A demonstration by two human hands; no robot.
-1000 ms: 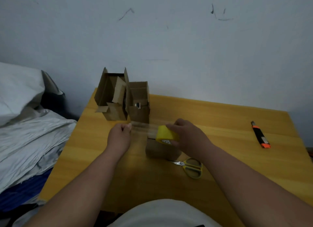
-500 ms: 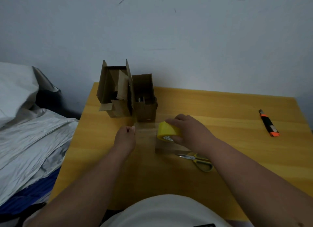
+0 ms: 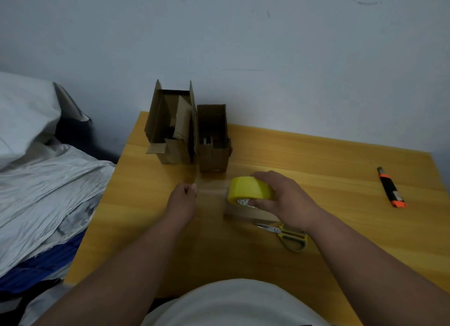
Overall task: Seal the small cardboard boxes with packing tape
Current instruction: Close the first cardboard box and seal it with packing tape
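Packing tape [image 3: 211, 191], a clear strip, stretches between my hands: left hand [image 3: 182, 201] fingers pinch its free end, right hand [image 3: 280, 196] fingers grip the yellow tape roll [image 3: 250, 188] above a small cardboard box [image 3: 246, 212] on the bench [image 3: 341, 179]. Next, I judge, lower and press the strip along the box; scissors [image 3: 287, 235] lie beside.

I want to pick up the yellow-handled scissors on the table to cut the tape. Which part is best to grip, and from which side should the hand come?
Grip the scissors by the yellow handle loops, coming from above on the near right. The closed blades point left and away, toward the small box under the tape roll, so the handle end is the safer one.
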